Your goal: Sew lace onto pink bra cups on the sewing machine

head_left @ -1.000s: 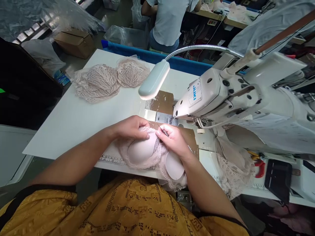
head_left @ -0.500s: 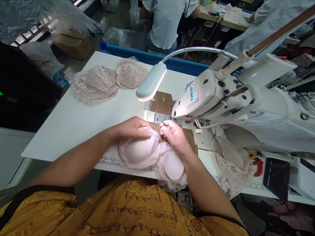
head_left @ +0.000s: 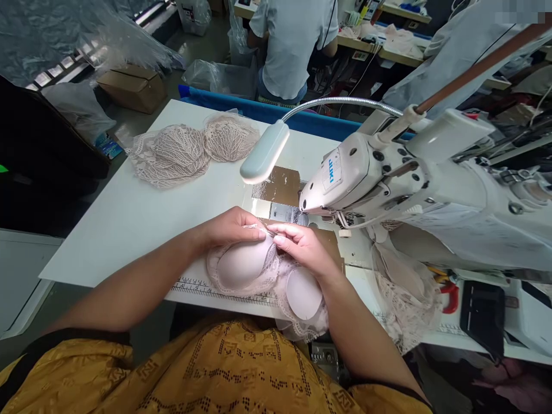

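A pale pink lace bra (head_left: 244,261) with smooth moulded cups lies inside up at the table's front edge. My left hand (head_left: 241,227) pinches the top edge of its left cup, thumb on the inside. My right hand (head_left: 302,244) is closed at that same edge, its fingertips close to my left thumb. Between the right fingers is a thin dark pointed tool (head_left: 270,232), mostly hidden, so its exact kind is unclear. The right cup (head_left: 304,293) hangs below my right wrist. Just beyond my hands stands the white sewing machine (head_left: 357,167).
A lamp (head_left: 265,152) on a bendable neck hangs over the table. Beige lace bras (head_left: 172,152) lie at the back left. More lace pieces (head_left: 403,287), red-handled scissors (head_left: 449,298) and a black phone-like object (head_left: 482,313) are on the right. A person (head_left: 287,49) sits beyond the table.
My right hand has moved left with the thin tool, from beside the machine's needle area to the cup edge at my left thumb. My left hand keeps its hold on the bra.
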`<state>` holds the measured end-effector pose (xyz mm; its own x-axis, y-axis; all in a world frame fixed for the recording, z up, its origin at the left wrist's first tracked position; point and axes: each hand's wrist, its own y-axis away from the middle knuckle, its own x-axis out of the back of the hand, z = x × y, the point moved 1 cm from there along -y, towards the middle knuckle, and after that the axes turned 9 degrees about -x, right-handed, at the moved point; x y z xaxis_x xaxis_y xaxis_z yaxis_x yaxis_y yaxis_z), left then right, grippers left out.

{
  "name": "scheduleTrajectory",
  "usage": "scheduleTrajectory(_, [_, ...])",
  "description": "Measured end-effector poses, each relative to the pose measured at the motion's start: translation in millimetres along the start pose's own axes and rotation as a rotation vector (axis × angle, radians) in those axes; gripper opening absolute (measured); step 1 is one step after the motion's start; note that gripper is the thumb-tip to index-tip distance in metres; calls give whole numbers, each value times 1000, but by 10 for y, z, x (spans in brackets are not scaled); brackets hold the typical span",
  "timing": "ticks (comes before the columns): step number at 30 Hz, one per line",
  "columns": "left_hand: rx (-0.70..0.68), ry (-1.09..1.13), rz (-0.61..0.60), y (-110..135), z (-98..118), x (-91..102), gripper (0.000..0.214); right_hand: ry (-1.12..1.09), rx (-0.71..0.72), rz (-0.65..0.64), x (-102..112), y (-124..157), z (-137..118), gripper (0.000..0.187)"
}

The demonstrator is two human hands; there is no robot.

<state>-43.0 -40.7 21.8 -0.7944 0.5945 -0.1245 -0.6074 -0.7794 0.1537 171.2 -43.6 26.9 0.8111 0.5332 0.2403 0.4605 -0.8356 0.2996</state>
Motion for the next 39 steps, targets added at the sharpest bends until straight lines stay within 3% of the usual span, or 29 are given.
scheduleTrajectory(7, [26, -32, 4, -21, 0, -10, 30, -92, 31, 54, -102, -62, 48, 24])
scheduleTrajectory(11, [12, -130, -30, 1, 5, 49, 36, 95, 0, 123, 66, 59, -48, 28])
scheduleTrajectory(13, [-18, -292, -58, 31, 40, 63, 36, 319, -53, 170, 244, 231, -94, 33])
scheduleTrajectory(17, [-50, -908, -99, 100, 135, -29, 24, 630, -224, 254, 532, 634, -2, 42])
scheduleTrajectory(20, [-52, -1147, -120, 136, 174, -179, 10, 682, -290, 253, 526, 803, 190, 25])
scheduleTrajectory(21, [-52, -1177, -128, 152, 187, -227, 8, 681, -275, 259, 497, 827, 243, 18])
scheduleTrajectory(24, [-15, -1241, -171, 255, 253, -316, 9, 682, -170, 310, 412, 838, 283, 22])
scheduleTrajectory(28, [22, -1279, -211, 542, 385, -210, 9, 545, -36, 340, 265, 724, 74, 23])
scheduleTrajectory(31, [69, -1334, -98, 759, 484, 93, 12, 397, -24, 195, -1, 444, -143, 26])
scheduleTrajectory(33, [100, -1409, 65, 856, 589, 375, 17, 304, 78, 165, -220, 153, -315, 25])
scheduleTrajectory(36, [35, -1553, 498, 920, 853, 830, 19, 208, 361, 277, -473, -388, -630, 25])
scheduleTrajectory(39, [-167, -1643, 858, 881, 1086, 1221, 20, 248, 665, 421, -560, -965, -927, 28])
